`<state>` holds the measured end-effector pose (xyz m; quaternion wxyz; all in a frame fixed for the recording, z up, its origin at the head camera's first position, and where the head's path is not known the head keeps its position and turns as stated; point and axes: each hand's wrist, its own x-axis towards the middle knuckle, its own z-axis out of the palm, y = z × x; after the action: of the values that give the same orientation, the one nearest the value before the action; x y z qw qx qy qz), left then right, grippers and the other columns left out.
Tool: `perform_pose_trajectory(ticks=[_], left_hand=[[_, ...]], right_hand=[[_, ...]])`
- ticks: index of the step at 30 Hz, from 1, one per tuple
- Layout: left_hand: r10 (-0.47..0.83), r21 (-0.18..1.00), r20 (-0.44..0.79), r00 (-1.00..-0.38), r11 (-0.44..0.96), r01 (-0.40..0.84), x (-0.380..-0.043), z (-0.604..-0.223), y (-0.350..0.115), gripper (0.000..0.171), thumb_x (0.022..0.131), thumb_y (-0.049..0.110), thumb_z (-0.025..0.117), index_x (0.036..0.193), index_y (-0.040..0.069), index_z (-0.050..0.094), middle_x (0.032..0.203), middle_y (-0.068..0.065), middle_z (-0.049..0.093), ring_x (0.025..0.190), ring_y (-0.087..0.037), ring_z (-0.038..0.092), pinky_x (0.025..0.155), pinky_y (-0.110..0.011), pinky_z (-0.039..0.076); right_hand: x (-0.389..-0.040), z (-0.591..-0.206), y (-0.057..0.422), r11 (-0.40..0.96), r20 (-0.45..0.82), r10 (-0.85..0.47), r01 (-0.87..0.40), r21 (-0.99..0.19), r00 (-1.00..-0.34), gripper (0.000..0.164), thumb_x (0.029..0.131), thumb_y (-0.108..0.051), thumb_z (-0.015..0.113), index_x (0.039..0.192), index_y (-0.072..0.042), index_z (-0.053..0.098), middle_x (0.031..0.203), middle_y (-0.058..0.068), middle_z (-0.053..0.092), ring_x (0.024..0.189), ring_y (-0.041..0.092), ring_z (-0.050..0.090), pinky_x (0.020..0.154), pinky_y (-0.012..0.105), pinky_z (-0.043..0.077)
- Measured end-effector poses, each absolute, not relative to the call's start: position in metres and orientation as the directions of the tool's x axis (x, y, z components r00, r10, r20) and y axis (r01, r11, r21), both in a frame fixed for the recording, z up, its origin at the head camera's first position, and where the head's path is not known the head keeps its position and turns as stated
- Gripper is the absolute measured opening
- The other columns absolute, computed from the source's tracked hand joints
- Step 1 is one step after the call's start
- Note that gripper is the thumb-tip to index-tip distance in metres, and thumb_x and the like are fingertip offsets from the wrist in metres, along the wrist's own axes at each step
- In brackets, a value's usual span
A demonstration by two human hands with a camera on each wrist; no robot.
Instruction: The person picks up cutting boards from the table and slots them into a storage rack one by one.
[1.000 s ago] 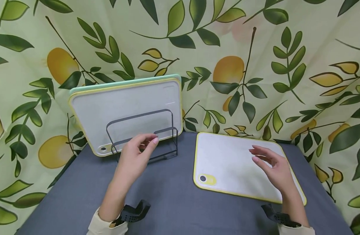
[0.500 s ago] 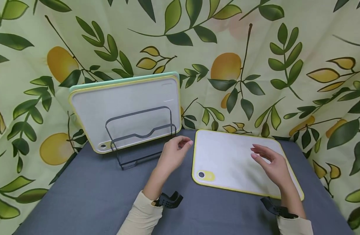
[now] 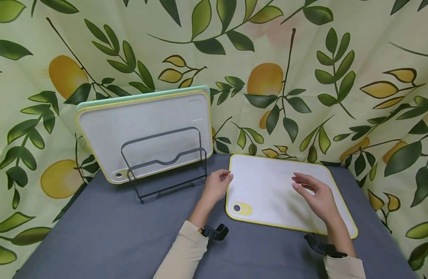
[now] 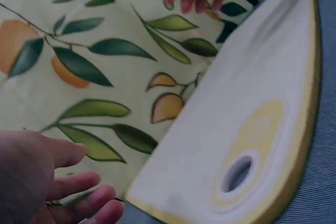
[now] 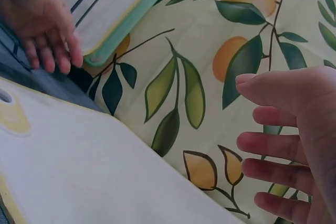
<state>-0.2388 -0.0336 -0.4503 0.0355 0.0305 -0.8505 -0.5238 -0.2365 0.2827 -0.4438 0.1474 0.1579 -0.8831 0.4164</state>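
Note:
A white cutting board with a yellow rim (image 3: 266, 186) lies flat on the right of the table, a round hole in its front-left corner. My left hand (image 3: 216, 188) is at the board's left edge, fingers loosely bent and holding nothing; in the left wrist view this hand (image 4: 68, 187) shows beside the board's corner. Above the board's right part hovers my right hand (image 3: 315, 195), thumb and fingers apart, nothing between them. On the left, a dark wire rack (image 3: 163, 164) stands in front of an upright white, yellow-rimmed cutting board (image 3: 140, 120). Behind that shows a mint-green board (image 3: 144, 96).
A grey-blue cloth (image 3: 106, 232) covers the table. Directly behind the boards hangs a curtain (image 3: 235, 58) printed with leaves and orange fruit. Black bands with camera mounts (image 3: 215, 232) sit on both wrists.
My left hand has moved right and slightly down, from in front of the wire rack to the left edge of the flat board. My right hand has stayed nearly still above the board.

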Motion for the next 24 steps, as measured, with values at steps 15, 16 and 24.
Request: perform_pose_trajectory(ticks=[15, 16, 24], left_hand=[[-0.109, 0.876, 0.017, -0.994, 0.481, -0.037, -0.243, -0.490, -0.039, 0.036, 0.100, 0.025, 0.063, 0.128, 0.004, 0.068, 0.116, -0.011, 0.065, 0.096, -0.022, 0.063, 0.084, -0.037, 0.052], [-0.118, 0.863, 0.029, -0.993, 0.504, -0.035, -0.243, -0.492, -0.038, 0.035, 0.099, 0.026, 0.064, 0.128, 0.006, 0.068, 0.115, -0.010, 0.066, 0.094, -0.020, 0.062, 0.081, -0.036, 0.051], [-0.173, 0.764, 0.131, -0.976, 0.645, -0.012, -0.240, -0.502, -0.022, 0.034, 0.096, 0.029, 0.069, 0.127, 0.014, 0.071, 0.113, -0.005, 0.068, 0.079, -0.013, 0.058, 0.068, -0.028, 0.042]], right_hand=[[-0.250, -0.449, 0.295, 0.675, 0.305, -0.060, -0.264, -0.689, -0.950, 0.045, 0.100, -0.035, 0.064, 0.134, -0.005, 0.065, 0.120, 0.018, 0.072, 0.095, -0.028, 0.049, 0.083, 0.001, 0.041], [-0.250, -0.450, 0.298, 0.679, 0.289, -0.048, -0.243, -0.693, -0.956, 0.047, 0.100, -0.037, 0.064, 0.135, -0.005, 0.064, 0.121, 0.019, 0.071, 0.095, -0.028, 0.048, 0.083, 0.001, 0.041], [-0.240, -0.464, 0.328, 0.737, 0.181, 0.058, -0.081, -0.671, -0.982, 0.060, 0.099, -0.046, 0.063, 0.141, -0.004, 0.058, 0.129, 0.023, 0.067, 0.097, -0.023, 0.044, 0.079, 0.002, 0.039]])
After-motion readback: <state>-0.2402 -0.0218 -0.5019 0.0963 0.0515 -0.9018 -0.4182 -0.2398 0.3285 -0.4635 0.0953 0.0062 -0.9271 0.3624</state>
